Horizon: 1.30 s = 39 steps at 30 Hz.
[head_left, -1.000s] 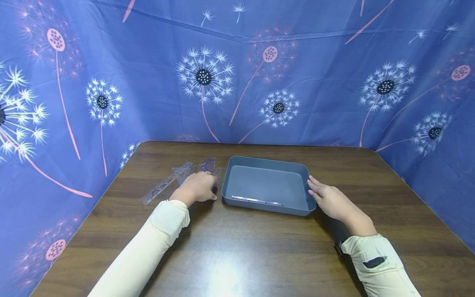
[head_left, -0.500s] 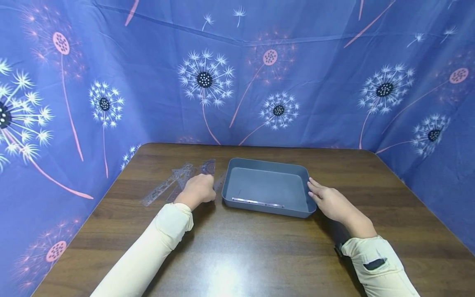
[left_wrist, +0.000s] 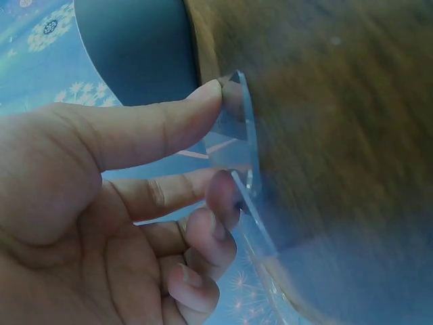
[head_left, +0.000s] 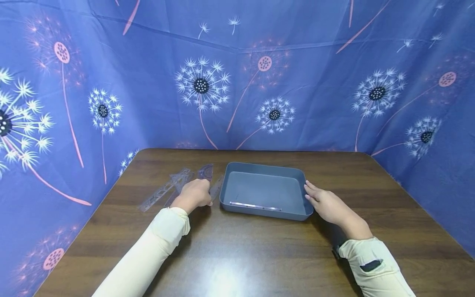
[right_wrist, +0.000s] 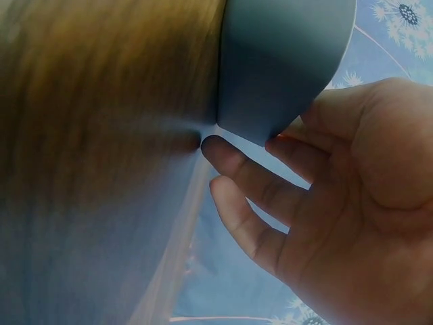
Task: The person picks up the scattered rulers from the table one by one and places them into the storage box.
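Left hand's (head_left: 194, 193) thumb has drawn in toward fingers; now pinches clear ruler (left_wrist: 233, 128) just beside tray (head_left: 265, 187). Right hand (head_left: 328, 205): fingers fairly straight, touching tray side. Looks like pickup step; next move probably needs clean lift.

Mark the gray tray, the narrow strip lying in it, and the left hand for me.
Gray tray (head_left: 265, 186): head view, bare floor inside.
Narrow strip (head_left: 255, 206): head view, middle of its length.
Left hand (head_left: 193, 194): head view, back of the hand.
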### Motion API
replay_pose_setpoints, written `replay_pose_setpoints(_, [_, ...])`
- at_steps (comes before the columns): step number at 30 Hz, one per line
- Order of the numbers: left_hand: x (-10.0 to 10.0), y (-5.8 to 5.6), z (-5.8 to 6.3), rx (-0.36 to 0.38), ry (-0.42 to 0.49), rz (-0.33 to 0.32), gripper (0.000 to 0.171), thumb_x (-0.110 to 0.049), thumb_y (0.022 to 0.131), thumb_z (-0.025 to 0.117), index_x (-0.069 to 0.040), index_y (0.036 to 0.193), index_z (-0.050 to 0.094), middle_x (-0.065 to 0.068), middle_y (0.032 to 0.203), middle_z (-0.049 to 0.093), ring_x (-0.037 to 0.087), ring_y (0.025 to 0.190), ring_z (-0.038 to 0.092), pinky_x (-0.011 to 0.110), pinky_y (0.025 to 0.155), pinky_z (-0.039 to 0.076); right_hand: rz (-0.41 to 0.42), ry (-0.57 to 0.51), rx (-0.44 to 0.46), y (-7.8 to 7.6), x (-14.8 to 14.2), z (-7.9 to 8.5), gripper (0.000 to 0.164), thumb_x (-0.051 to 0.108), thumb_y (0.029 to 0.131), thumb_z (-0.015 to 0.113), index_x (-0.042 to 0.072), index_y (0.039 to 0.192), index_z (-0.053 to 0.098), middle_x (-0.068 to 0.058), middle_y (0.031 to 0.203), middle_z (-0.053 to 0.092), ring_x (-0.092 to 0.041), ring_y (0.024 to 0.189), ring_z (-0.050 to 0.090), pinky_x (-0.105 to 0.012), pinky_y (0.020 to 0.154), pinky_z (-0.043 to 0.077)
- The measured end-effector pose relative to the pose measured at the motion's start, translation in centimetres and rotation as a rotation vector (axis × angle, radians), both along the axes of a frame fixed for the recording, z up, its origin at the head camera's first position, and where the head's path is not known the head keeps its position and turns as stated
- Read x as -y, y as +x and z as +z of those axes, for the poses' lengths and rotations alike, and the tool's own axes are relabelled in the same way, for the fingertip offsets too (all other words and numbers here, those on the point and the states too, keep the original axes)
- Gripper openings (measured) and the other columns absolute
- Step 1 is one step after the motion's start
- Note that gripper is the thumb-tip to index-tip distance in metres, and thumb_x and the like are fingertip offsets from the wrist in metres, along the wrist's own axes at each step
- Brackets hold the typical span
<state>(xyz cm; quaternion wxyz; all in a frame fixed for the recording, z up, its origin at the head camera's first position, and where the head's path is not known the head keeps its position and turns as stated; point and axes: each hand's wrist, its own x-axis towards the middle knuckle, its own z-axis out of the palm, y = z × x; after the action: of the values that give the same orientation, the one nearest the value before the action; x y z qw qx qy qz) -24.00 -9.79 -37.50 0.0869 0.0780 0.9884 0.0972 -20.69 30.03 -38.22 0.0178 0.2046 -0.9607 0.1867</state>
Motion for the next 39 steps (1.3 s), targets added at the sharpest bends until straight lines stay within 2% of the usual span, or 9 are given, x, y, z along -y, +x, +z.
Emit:
replay_pose_setpoints(3, [0.12, 0.00, -0.07, -0.006, 0.005, 0.000, 0.026, -0.026, 0.073, 0.087, -0.010, 0.079, 0.067, 0.007, 0.089, 0.068, 0.022, 0.078, 0.059, 0.044, 0.075, 0.054, -0.007, 0.002, 0.000, 0.13, 0.03, -0.08, 0.043, 0.009, 0.103, 0.050, -0.016, 0.138, 0.046, -0.030, 0.149, 0.037, -0.047, 0.135, 0.039, -0.060, 0.109, 0.032])
replay_pose_setpoints(8, [0.13, 0.02, -0.02, -0.007, 0.015, 0.003, 0.026, -0.026, 0.073, 0.087, -0.013, 0.069, 0.066, 0.003, 0.078, 0.065, 0.021, 0.073, 0.058, 0.042, 0.070, 0.053, -0.010, 0.008, -0.006, 0.19, -0.02, -0.12, 0.044, 0.010, 0.103, 0.051, -0.015, 0.138, 0.046, -0.029, 0.150, 0.037, -0.046, 0.135, 0.039, -0.060, 0.109, 0.032])
replay_pose_setpoints(15, [0.13, 0.01, -0.05, -0.002, 0.010, 0.023, 0.023, -0.026, 0.076, 0.085, -0.014, 0.074, 0.066, 0.002, 0.080, 0.065, 0.020, 0.075, 0.059, 0.043, 0.071, 0.054, -0.002, 0.011, -0.024, 0.13, -0.02, -0.12, 0.043, 0.009, 0.102, 0.051, -0.015, 0.138, 0.047, -0.030, 0.149, 0.038, -0.046, 0.135, 0.040, -0.060, 0.109, 0.032])
replay_pose_setpoints(21, [0.12, -0.11, -0.01, -0.019, 0.000, 0.029, 0.023, -0.028, 0.074, 0.085, -0.016, 0.070, 0.066, 0.003, 0.082, 0.067, 0.021, 0.077, 0.062, 0.044, 0.072, 0.054, -0.011, 0.013, -0.014, 0.23, -0.08, -0.15, 0.043, 0.010, 0.103, 0.050, -0.015, 0.138, 0.047, -0.029, 0.150, 0.038, -0.045, 0.136, 0.040, -0.059, 0.109, 0.032])
replay_pose_setpoints(30, [0.23, -0.13, 0.11, 0.015, 0.037, 0.028, 0.023, -0.029, 0.076, 0.083, -0.015, 0.069, 0.066, 0.000, 0.074, 0.061, 0.020, 0.071, 0.057, 0.042, 0.067, 0.052, -0.019, 0.023, -0.012, 0.26, -0.06, -0.09, 0.043, 0.011, 0.103, 0.050, -0.015, 0.138, 0.047, -0.029, 0.150, 0.038, -0.046, 0.135, 0.040, -0.060, 0.109, 0.032])
replay_pose_setpoints(34, [0.55, -0.22, 0.09, 0.013, 0.061, 0.025, 0.032, -0.030, 0.078, 0.082, -0.015, 0.062, 0.059, -0.001, 0.065, 0.056, 0.020, 0.065, 0.054, 0.039, 0.063, 0.049, -0.015, 0.017, -0.010, 0.32, -0.04, -0.03, 0.043, 0.011, 0.103, 0.050, -0.015, 0.138, 0.047, -0.029, 0.150, 0.038, -0.046, 0.136, 0.040, -0.060, 0.109, 0.032])
replay_pose_setpoints(39, [0.88, -0.42, 0.08, 0.019, 0.106, 0.016, 0.047, -0.030, 0.081, 0.080, -0.018, 0.054, 0.043, -0.005, 0.053, 0.039, 0.014, 0.053, 0.040, 0.033, 0.053, 0.040, -0.012, 0.011, -0.010, 0.40, -0.05, 0.03, 0.043, 0.010, 0.103, 0.050, -0.014, 0.139, 0.046, -0.029, 0.150, 0.038, -0.046, 0.135, 0.040, -0.060, 0.109, 0.032])
